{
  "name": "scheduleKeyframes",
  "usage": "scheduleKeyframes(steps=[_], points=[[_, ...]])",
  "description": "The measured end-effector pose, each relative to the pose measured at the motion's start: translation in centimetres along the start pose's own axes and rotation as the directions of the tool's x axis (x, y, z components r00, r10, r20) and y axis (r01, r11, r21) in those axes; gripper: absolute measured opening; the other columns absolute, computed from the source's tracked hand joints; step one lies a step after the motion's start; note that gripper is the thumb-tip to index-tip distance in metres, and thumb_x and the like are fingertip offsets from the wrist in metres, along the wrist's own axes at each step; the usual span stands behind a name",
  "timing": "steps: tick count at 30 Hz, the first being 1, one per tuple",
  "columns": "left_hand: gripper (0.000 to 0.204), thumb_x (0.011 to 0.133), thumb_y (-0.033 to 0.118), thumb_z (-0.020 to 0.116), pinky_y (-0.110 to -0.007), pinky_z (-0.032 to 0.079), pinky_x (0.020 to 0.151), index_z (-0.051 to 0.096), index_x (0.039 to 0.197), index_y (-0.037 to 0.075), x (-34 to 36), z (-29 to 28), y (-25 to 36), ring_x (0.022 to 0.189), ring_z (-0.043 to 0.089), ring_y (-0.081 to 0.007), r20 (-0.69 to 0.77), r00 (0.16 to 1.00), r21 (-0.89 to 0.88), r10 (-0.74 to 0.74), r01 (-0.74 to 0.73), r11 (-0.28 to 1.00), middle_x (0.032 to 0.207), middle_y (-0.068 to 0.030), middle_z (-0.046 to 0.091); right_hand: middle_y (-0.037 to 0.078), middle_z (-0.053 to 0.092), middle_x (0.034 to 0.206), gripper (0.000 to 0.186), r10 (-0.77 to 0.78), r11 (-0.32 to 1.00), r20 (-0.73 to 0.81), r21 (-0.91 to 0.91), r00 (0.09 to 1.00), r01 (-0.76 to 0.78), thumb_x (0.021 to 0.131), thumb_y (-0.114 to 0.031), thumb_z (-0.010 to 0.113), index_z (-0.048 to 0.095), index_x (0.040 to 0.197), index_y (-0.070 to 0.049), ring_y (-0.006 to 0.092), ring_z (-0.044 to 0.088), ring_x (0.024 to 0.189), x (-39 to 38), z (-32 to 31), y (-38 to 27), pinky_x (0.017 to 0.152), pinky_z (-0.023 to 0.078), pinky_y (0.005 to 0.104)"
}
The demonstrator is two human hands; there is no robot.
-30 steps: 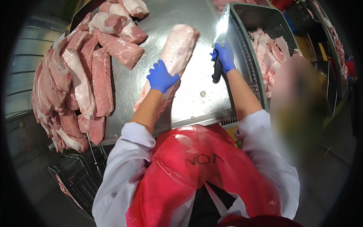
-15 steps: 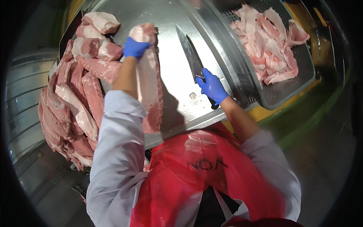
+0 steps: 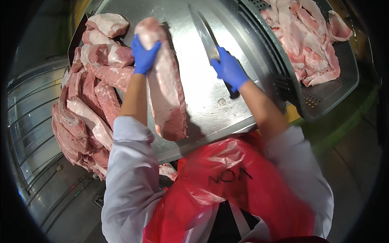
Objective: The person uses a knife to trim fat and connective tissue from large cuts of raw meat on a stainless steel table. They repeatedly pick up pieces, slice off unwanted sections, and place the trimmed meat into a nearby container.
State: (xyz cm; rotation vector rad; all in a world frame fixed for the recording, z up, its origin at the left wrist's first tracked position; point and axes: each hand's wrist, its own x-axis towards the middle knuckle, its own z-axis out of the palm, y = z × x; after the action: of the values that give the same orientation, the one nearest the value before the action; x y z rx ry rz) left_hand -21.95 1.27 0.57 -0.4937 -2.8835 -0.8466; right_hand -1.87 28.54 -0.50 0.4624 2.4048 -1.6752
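A long pale pork loin (image 3: 166,89) lies lengthwise on the metal work surface (image 3: 202,93), its whitish side up. My left hand (image 3: 146,54), in a blue glove, grips its left edge near the far end, thumb and fingers spread against the meat. Right of the loin, my gloved right hand (image 3: 231,69) is closed on a knife (image 3: 205,34). The blade points away from me and lies low over the metal; the black handle end sticks out below my hand. My right fingertips are partly hidden.
Several pork pieces (image 3: 87,101) are heaped along the left edge. At the right, beyond a raised metal rim, a grey perforated crate (image 3: 344,87) holds pale fatty trimmings (image 3: 310,44). A small scrap (image 3: 221,101) lies on the metal near my right hand.
The loin has rolled over so that its broad pale side faces up, and its near end has swung right. My left hand has opened wider on it. The knife has stayed in my right hand.
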Motion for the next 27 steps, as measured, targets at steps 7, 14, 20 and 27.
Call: scheduleKeyframes(steps=[7, 14, 20, 27], points=[[0.083, 0.089, 0.048, 0.07, -0.053, 0.024, 0.121, 0.038, 0.156, 0.009, -1.0, 2.0, -0.9, 0.148, 0.024, -0.0501, 0.008, 0.979, 0.207, 0.202, -0.199, 0.958, 0.162, -0.0306, 0.024, 0.024, 0.07, 0.091, 0.086, 0.026, 0.987, 0.099, 0.158, 0.995, -0.042, 0.096, -0.018, 0.055, 0.003, 0.164, -0.022, 0.0291, 0.07, 0.064, 10.5, 2.5, -8.6, 0.062, 0.059, 0.0418], [0.073, 0.091, 0.04, 0.068, -0.054, 0.023, 0.121, 0.043, 0.154, 0.014, -1.2, 1.8, 0.0, 0.148, 0.024, -0.0507, 0.004, 0.957, 0.14, 0.289, -0.287, 0.948, 0.161, -0.0276, 0.029, 0.028, 0.07, 0.109, 0.089, -0.125, 0.967, -0.031, -0.227, 0.992, 0.115, 0.092, -0.015, 0.054, 0.003, 0.164, -0.024, 0.0351, 0.07, 0.076, 12.7, 7.9, -7.8, 0.075, 0.059, 0.0416], [0.068, 0.091, 0.039, 0.066, -0.058, 0.019, 0.121, 0.047, 0.153, 0.018, -1.6, 1.4, -1.2, 0.149, 0.02, -0.0522, 0.007, 0.948, 0.097, 0.319, -0.318, 0.943, 0.162, -0.0265, 0.028, 0.031, 0.068, 0.109, 0.09, -0.102, 0.954, 0.021, -0.281, 0.995, 0.103, 0.09, -0.014, 0.052, 0.002, 0.164, -0.025, 0.041, 0.07, 0.081, 9.5, 8.8, -7.8, 0.08, 0.057, 0.0465], [0.064, 0.091, 0.039, 0.065, -0.061, 0.016, 0.121, 0.05, 0.151, 0.024, -1.7, 1.5, -0.8, 0.151, 0.017, -0.0503, 0.01, 0.952, 0.052, 0.305, -0.305, 0.951, 0.164, -0.0213, 0.027, 0.024, 0.068, 0.101, 0.082, -0.073, 0.954, 0.163, -0.275, 0.984, 0.116, 0.094, -0.021, 0.05, 0.007, 0.164, -0.019, 0.0324, 0.068, 0.082, 14.7, 7.3, -9.2, 0.076, 0.057, 0.0429]])
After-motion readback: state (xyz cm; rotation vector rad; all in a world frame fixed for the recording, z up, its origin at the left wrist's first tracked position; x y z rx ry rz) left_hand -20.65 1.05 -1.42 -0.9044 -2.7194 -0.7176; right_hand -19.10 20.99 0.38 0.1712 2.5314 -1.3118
